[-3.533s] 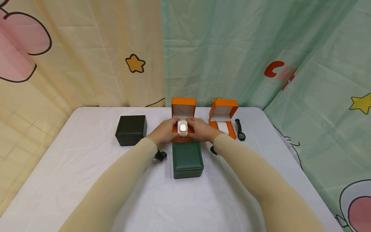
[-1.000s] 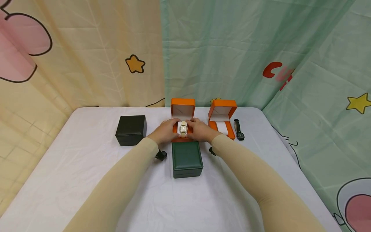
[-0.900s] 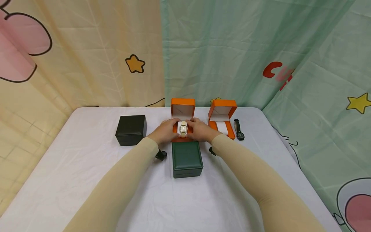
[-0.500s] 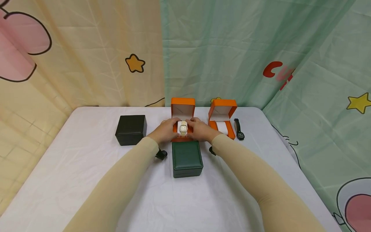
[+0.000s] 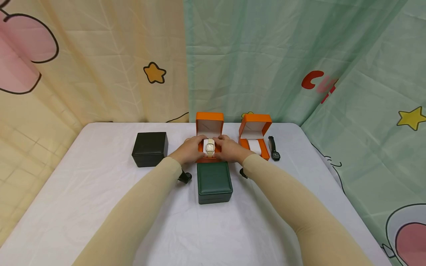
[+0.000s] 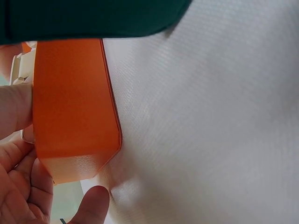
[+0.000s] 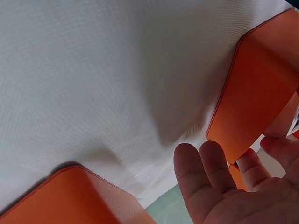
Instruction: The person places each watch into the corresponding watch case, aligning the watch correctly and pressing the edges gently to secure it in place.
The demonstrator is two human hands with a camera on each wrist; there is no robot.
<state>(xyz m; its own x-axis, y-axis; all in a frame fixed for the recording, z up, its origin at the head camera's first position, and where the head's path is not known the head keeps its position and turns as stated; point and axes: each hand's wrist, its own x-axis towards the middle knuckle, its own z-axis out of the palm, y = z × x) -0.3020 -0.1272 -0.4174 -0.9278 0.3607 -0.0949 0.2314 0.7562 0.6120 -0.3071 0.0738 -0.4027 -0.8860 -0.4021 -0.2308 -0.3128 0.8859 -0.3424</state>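
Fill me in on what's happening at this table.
A person's left hand and right hand flank a cream watch, which sits on a white cushion in an open orange box. Whether they grip the cushion is hard to tell. A second orange box stands open with no watch visible in it; a black watch lies beside it. A green box and a black box sit closed.

Cream watch (image 5: pixel 210 147) in open orange box (image 5: pixel 210 116)

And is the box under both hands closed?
No, the orange box stands open, its lid raised behind the cream watch.
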